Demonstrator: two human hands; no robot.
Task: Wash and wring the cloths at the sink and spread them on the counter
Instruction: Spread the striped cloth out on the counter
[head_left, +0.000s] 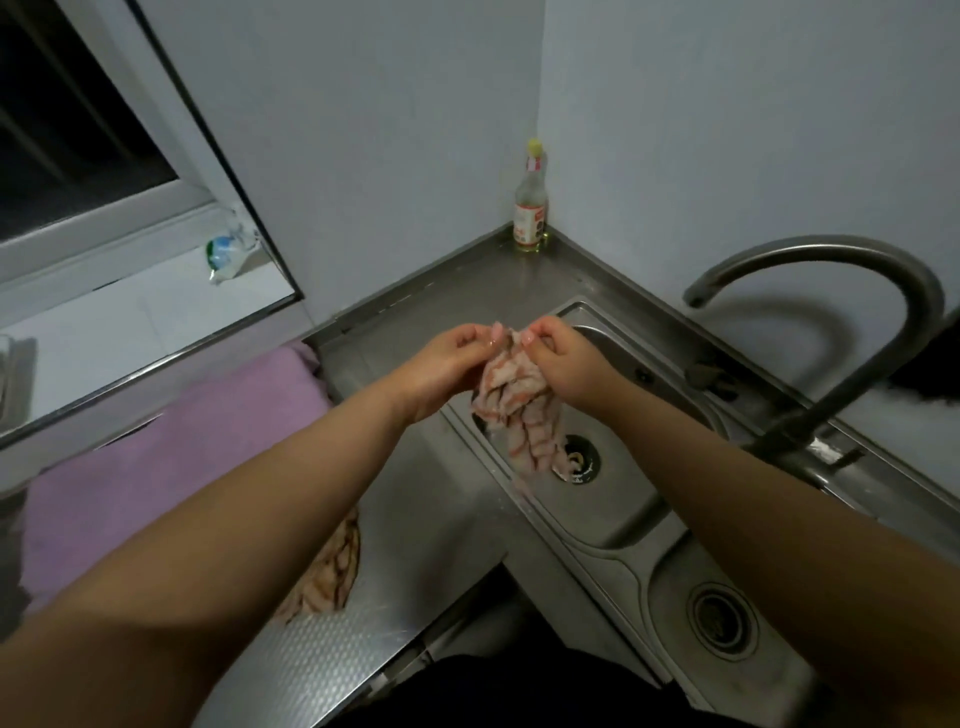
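Both hands, left (441, 364) and right (563, 364), pinching striped cloth (519, 410) over sink (613, 499); may slip, drip onto desk (410, 467).

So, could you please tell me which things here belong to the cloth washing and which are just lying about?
Part of the job:
striped cloth, held by left hand and right hand
sink
faucet
second striped cloth
counter

Lying about:
bottle
purple towel
plastic bag

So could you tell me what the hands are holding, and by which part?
Both hands, left and right, pinch the striped cloth by its top edge; it hangs over the sink.
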